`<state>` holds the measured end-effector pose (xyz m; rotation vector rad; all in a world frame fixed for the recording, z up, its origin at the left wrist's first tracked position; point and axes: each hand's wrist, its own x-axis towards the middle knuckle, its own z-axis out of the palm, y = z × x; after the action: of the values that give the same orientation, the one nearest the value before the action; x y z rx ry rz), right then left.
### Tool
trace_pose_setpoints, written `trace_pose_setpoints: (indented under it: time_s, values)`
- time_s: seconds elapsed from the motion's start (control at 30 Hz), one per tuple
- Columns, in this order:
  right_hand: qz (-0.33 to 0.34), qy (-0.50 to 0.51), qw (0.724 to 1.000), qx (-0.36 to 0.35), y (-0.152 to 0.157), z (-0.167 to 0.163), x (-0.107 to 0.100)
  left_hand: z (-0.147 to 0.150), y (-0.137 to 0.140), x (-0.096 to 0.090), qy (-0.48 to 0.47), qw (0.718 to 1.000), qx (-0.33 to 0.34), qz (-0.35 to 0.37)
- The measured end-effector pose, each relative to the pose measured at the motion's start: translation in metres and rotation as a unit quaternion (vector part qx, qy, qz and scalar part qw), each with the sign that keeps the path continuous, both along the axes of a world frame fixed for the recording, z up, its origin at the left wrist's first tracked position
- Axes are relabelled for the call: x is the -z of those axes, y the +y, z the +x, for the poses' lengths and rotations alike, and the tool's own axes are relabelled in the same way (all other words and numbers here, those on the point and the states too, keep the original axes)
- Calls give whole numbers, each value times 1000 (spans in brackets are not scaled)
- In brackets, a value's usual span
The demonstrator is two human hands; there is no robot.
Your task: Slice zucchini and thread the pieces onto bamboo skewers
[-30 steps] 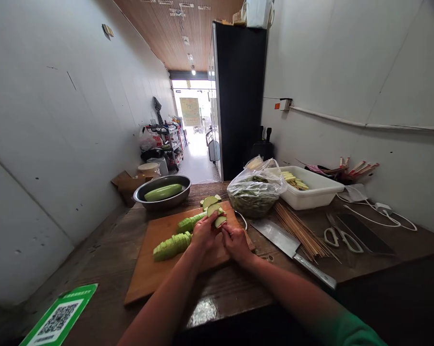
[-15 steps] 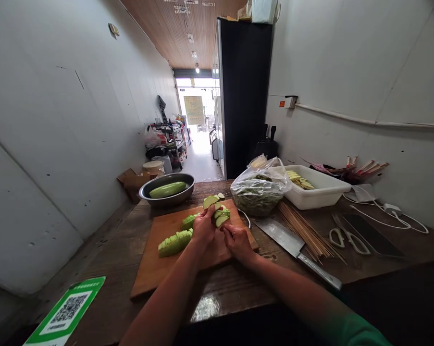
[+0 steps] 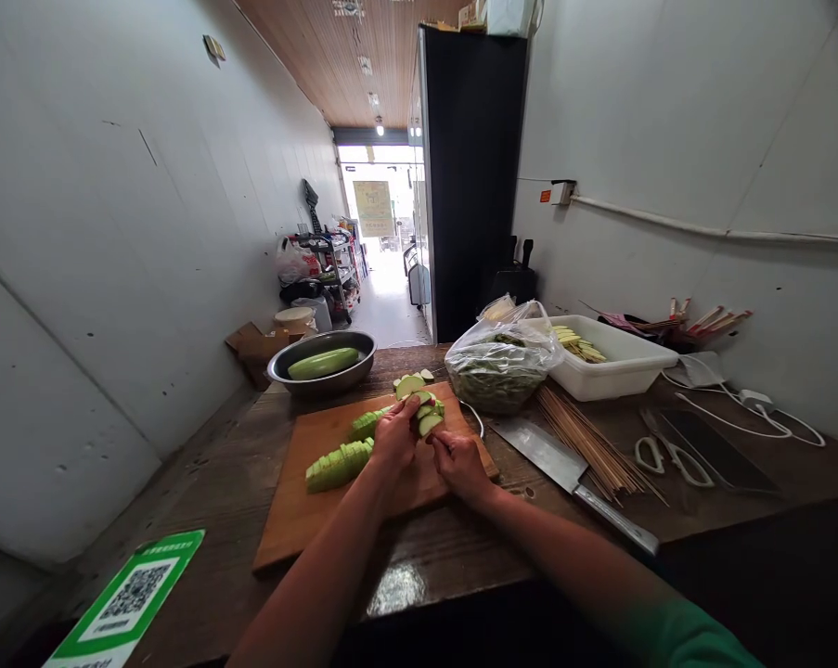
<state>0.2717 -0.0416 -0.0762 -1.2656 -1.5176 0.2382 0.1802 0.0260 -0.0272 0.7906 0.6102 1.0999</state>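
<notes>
Over the wooden cutting board point(image 3: 286, 524), my left hand point(image 3: 395, 434) is closed, its thumb and fingers pinching a pale green zucchini slice point(image 3: 419, 398). More zucchini slices point(image 3: 431, 426) hang in a cluster between my two hands. My right hand point(image 3: 460, 467) is closed in a pinch just below that cluster; whatever thin thing it grips is too small to make out. A sliced zucchini point(image 3: 339, 466) lies on the board left of my hands, its slices still lined up. Behind it rests another sliced piece point(image 3: 367, 424), partly covered by my left hand.
A metal bowl point(image 3: 353, 374) holds a whole zucchini point(image 3: 323, 364). Rightward are a bag of greens point(image 3: 495, 376), a white tub point(image 3: 624, 376) with slices, a cleaver point(image 3: 547, 455), bamboo skewers point(image 3: 592, 445) and scissors point(image 3: 689, 466). A green QR card point(image 3: 130, 594) lies front left.
The view has shifted slightly. My left hand has tilted a little lower around the slice, while my right hand keeps its pinch in nearly the same place.
</notes>
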Motion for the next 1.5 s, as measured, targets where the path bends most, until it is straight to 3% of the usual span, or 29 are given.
trace_pose_setpoints:
  time_s: [0.37,0.67,0.83,0.93,1.03,1.07,1.23,1.37,1.5]
  values:
    - [2,2,1000,-26,0,0,0,-6,17,1,-38,995,-86,22]
    - [-11,-12,999,-29,2,1,0,-6,18,3,-6,997,-73,34]
    - [5,-19,1000,8,3,0,-3,-12,21,-4,13,999,-32,20]
    - [4,-38,995,93,-3,11,-27,-16,24,-11,5,994,-100,54]
    - [-10,-53,982,183,-15,44,-69,-17,22,-17,36,980,-159,112]
    - [-42,-86,967,236,-18,61,-84,-17,20,-18,56,976,-167,125]
    - [-122,-126,911,373,-19,185,-143,-19,12,-19,151,946,-210,193]
    - [-223,-137,860,438,-9,274,-158,-22,15,-16,216,918,-238,231]
    - [-306,-135,823,460,5,323,-149,-24,16,-15,261,905,-247,227]
